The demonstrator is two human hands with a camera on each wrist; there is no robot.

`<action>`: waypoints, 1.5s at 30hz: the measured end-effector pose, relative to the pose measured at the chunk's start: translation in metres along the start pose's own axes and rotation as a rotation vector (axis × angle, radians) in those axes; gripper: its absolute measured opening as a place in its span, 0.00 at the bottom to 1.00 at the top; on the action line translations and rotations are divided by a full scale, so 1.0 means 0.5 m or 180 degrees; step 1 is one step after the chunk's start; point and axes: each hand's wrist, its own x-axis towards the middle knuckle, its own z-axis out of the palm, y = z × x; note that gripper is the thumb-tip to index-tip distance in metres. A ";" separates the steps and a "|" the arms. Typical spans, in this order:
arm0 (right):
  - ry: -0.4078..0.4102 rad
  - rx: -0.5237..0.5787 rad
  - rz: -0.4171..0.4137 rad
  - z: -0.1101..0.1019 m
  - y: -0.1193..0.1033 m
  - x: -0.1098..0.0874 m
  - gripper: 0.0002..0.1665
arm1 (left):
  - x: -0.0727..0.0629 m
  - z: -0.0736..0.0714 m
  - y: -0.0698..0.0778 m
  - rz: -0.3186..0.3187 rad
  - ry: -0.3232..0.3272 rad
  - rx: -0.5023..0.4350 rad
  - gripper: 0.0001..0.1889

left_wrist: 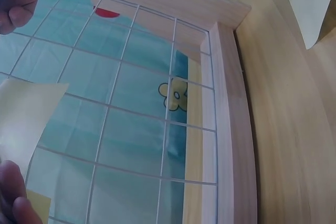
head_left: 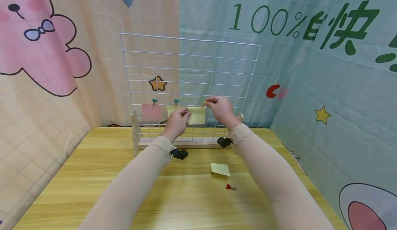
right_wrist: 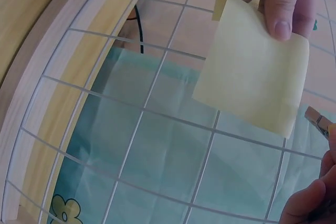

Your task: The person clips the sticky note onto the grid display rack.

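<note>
My left hand [head_left: 177, 122] pinches a pale yellow sticky note [head_left: 197, 115] at its left side and holds it up against the white wire grid [head_left: 192, 70]. Close to the note's upper right corner, my right hand [head_left: 221, 108] grips a small wooden clothespin [right_wrist: 318, 121] between thumb and finger. The clothespin's tip points at the note's edge in the right wrist view. Left of these, a pink note [head_left: 151, 112] hangs under a teal-topped clothespin [head_left: 154, 101]. Another yellow note, partly hidden behind my left hand, hangs from a second teal-topped clothespin [head_left: 176, 102].
The grid stands in a wooden base [head_left: 186, 144] on the wooden table [head_left: 93, 181]. In front of it lie a loose yellow note [head_left: 220, 169] and a clothespin with a red heart [head_left: 231, 187]. Printed curtains [head_left: 310, 78] hang behind and beside the table.
</note>
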 end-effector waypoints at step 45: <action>0.0021 -0.0704 0.0089 0.021 -0.026 0.026 0.16 | 0.017 0.049 0.010 0.0043 0.0624 0.0412 0.19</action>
